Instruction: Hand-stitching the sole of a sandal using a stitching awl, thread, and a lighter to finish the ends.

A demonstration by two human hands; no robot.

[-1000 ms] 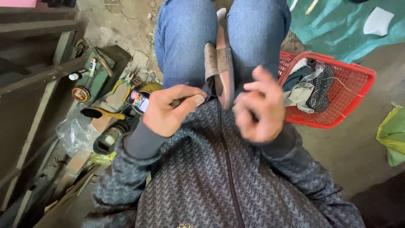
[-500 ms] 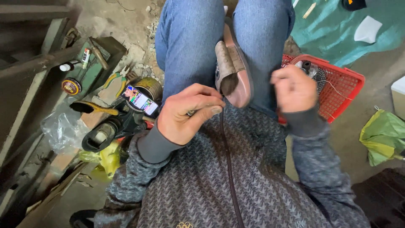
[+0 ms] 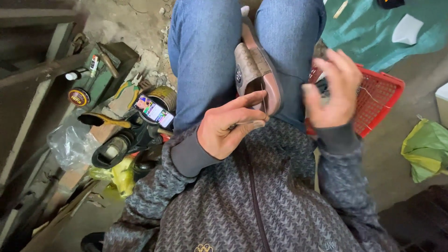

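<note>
- Gripping the heel end of a brown slip-on shoe point(image 3: 257, 77), the left hand point(image 3: 228, 128) pins it with thumb and curled fingers; the shoe is wedged between the person's knees.
- The right hand point(image 3: 333, 88) is raised, fingers spread (blurred), holding nothing, above a red basket point(image 3: 380, 100).
- A phone point(image 3: 154, 112) with a lit screen lies among tools on the left.

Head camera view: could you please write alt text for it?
A person's left hand grips the heel of a brown-and-pink slip-on shoe wedged between their blue-jeaned knees, while the blurred right hand hovers open above a red plastic mesh basket.
</note>
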